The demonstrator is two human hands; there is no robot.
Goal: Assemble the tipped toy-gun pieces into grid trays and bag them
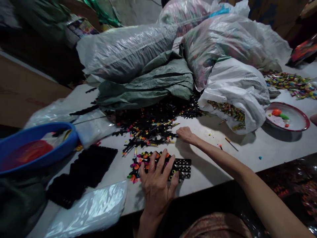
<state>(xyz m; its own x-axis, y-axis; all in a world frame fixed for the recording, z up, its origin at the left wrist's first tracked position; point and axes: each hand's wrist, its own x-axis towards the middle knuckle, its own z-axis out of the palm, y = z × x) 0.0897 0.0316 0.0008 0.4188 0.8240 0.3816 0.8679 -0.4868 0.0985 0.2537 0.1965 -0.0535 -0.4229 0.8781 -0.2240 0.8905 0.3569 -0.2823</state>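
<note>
One black perforated tray (186, 169) lies near the middle of a white table (250, 145), close to its near edge, with small bright pieces (135, 165) in orange, pink, yellow and green crowded over its left part. The left hand (158, 175) rests palm down on these, fingers spread apart; the tray's right end shows bare holes. Just beyond, the right hand (185, 135) reaches to the right edge of a loose pile of thin black parts (146, 130) dotted with colour. Its fingers are curled together, and I cannot tell whether they grip anything.

To the left, dark flat sheets (95, 165) overlap in a stack, with clear plastic bags (91, 211) on the near side and a blue basin (64, 145) farther left. On the right, a thin stick (231, 144) lies alone. Past it, a white sack (237, 79) gapes open, showing small multicoloured pieces inside, and a red-rimmed dish (298, 119) stands beside it with a few bright bits. Across the far side, a dark green sack (156, 84) drapes over the pile, below a bulging grey bag (126, 49) and a large translucent bag (228, 43).
</note>
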